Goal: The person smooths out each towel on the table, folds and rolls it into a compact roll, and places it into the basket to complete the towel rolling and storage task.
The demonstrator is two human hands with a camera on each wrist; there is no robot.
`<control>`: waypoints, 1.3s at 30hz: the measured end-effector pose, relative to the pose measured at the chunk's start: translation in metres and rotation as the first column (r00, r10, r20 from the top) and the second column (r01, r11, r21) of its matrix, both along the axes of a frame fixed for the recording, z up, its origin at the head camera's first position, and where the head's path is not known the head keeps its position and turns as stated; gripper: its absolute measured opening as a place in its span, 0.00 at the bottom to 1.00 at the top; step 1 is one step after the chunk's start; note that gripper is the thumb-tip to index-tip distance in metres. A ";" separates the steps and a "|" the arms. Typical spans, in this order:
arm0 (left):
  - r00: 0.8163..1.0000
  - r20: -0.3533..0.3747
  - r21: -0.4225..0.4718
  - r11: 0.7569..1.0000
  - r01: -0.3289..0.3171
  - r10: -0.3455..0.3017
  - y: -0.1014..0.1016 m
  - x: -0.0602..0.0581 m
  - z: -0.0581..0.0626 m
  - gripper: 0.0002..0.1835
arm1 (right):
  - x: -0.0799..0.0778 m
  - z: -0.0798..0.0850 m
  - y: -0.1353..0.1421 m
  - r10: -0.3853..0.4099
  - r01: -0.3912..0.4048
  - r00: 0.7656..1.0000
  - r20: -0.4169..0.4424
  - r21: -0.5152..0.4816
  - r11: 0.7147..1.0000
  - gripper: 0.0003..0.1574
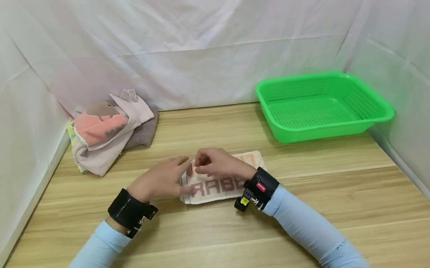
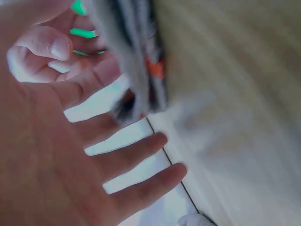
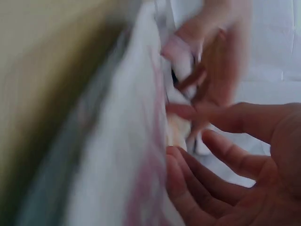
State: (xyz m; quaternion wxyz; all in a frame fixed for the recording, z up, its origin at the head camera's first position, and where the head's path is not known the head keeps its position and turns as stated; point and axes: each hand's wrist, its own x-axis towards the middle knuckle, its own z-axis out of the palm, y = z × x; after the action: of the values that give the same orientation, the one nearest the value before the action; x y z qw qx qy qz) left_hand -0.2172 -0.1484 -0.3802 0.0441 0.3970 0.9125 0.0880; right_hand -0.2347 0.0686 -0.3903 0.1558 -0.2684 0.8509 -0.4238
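Observation:
A folded white towel [image 1: 225,191] with orange and dark-pink lettering lies flat on the table between both hands. My left hand [image 1: 165,179] is at its left edge, thumb lying over the lettering. In the left wrist view the left fingers [image 2: 136,155] are spread and mostly straight, beside the layered end of the towel [image 2: 141,56]. Above the towel's upper part is my right hand [image 1: 220,162], its fingers loosely bent. The right wrist view has its fingertips [image 3: 174,162] right at the towel's face [image 3: 127,136], with the thumb apart from them.
A heap of pink, grey and yellow towels [image 1: 101,126] sits at the back left of the wooden table [image 1: 198,254]. At the back right stands a green perforated plastic basket [image 1: 328,126]. White cloth curtains [image 1: 201,27] enclose the back and sides.

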 end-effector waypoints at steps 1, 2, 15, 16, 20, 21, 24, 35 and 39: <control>1.000 -0.003 0.000 1.000 -0.011 0.011 0.001 0.001 -0.001 0.24 | -0.002 0.001 0.006 0.009 -0.006 0.999 -0.043 0.055 0.998 0.08; 1.000 0.001 0.000 1.000 -0.025 0.025 0.001 0.002 -0.002 0.24 | -0.004 0.003 0.012 0.021 -0.013 0.997 -0.077 0.103 0.995 0.09; 0.996 0.010 0.023 0.996 -0.091 0.091 -0.003 -0.002 -0.005 0.18 | -0.018 0.003 0.083 0.177 -0.028 0.929 -0.326 0.415 0.910 0.10; 0.997 -0.001 0.028 0.996 -0.083 0.083 -0.003 -0.003 -0.005 0.17 | -0.019 0.004 0.086 0.183 -0.039 0.931 -0.316 0.413 0.910 0.10; 0.995 -0.043 0.030 0.996 -0.084 0.085 0.002 -0.007 -0.001 0.14 | -0.023 0.007 0.094 0.209 -0.100 0.943 -0.261 0.374 0.922 0.11; 0.993 -0.059 0.017 0.995 -0.097 0.097 0.004 -0.009 0.001 0.14 | -0.024 0.008 0.096 0.208 -0.113 0.949 -0.237 0.361 0.926 0.12; 0.983 -0.124 -0.026 0.990 -0.138 0.134 0.011 -0.014 0.006 0.18 | -0.024 0.009 0.102 0.166 -0.114 0.977 -0.133 0.330 0.937 0.14; 0.979 -0.203 -0.073 0.997 -0.028 0.012 0.050 -0.004 0.008 0.28 | -0.004 0.017 0.097 -0.080 0.034 0.974 0.212 0.215 0.976 0.25; 0.976 -0.213 -0.080 0.996 0.035 -0.052 0.064 0.011 0.004 0.29 | 0.009 0.021 0.087 -0.029 -0.035 0.942 0.334 0.184 0.982 0.21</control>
State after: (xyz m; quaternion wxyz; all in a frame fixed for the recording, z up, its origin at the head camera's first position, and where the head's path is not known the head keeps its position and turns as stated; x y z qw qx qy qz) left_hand -0.2058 -0.0843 -0.3762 -0.0379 0.4221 0.9057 0.0088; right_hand -0.2262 0.1556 -0.3689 0.3237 -0.1779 0.8475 -0.3813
